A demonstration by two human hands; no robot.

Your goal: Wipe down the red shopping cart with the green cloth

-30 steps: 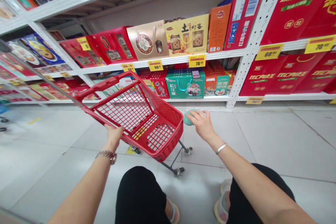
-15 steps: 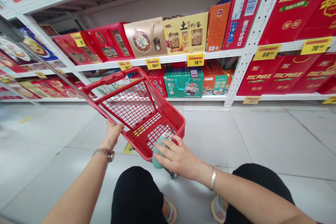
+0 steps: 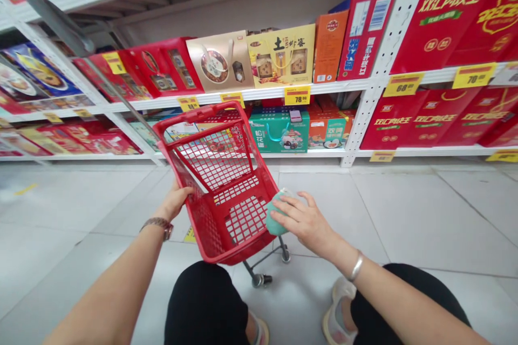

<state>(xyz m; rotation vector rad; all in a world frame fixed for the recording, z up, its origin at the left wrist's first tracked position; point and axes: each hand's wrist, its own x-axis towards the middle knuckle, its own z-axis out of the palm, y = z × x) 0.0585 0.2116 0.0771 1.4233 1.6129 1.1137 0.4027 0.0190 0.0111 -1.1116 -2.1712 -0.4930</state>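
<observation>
A small red shopping cart (image 3: 238, 252) with a grid basket stands tilted in front of my knees, its wheels showing beneath. Gripping the left side rim of its basket is my left hand (image 3: 177, 200), fingers closed, a watch on the wrist. My right hand (image 3: 307, 221) holds a mint-green sponge (image 3: 275, 218) against the basket's right side near the front corner. Something white shows at the sponge's top, too small to make out. A grey pole (image 3: 117, 99) with a thicker dark end rises from behind the cart's handle toward the upper left.
White metal shelving (image 3: 343, 86) runs across the back, stocked with gift boxes and yellow price tags. A green box (image 3: 279, 132) sits on the bottom shelf behind the cart, and large red boxes (image 3: 449, 21) are at right. Grey floor tiles (image 3: 437, 215) extend right of the cart.
The cart has turned, its front corner swinging toward me and its wheels coming into view. My right hand has moved right and up with the sponge, from the front edge to the right side.
</observation>
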